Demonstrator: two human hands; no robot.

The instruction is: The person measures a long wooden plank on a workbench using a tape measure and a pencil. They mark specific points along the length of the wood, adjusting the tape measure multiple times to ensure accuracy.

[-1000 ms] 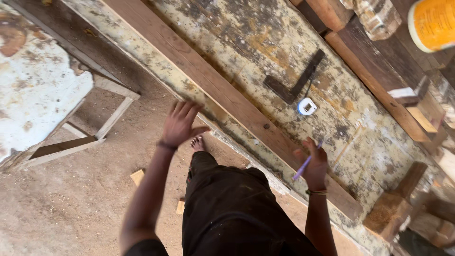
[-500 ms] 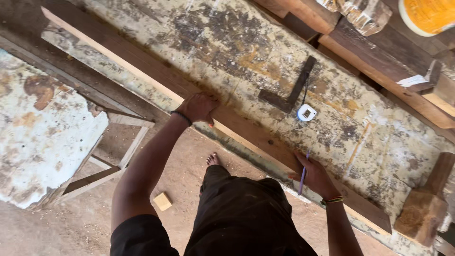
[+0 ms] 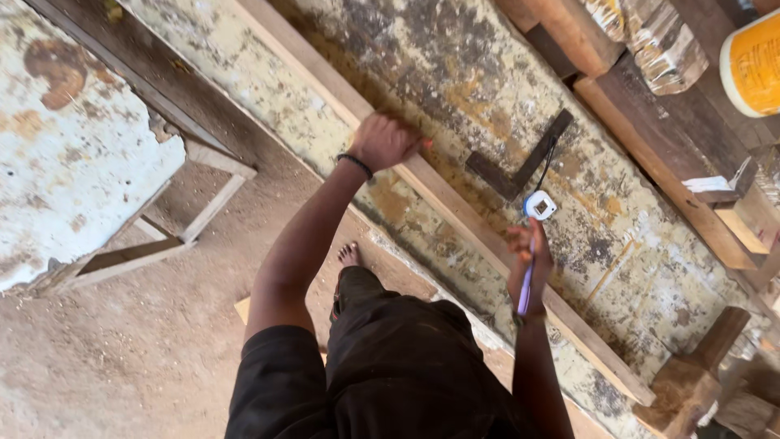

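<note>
Both hands [image 3: 455, 203] on long plank [image 3: 455, 207]

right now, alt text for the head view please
A person's left hand grips a long wooden plank lying on a paint-stained workbench, while the right hand holds a purple pen. A dark metal try square and white tape measure lie beyond.

a paint-stained workbench [image 3: 455, 73] carries a long plank [image 3: 455, 207], square [image 3: 520, 158] and tape measure [image 3: 539, 205].
</note>
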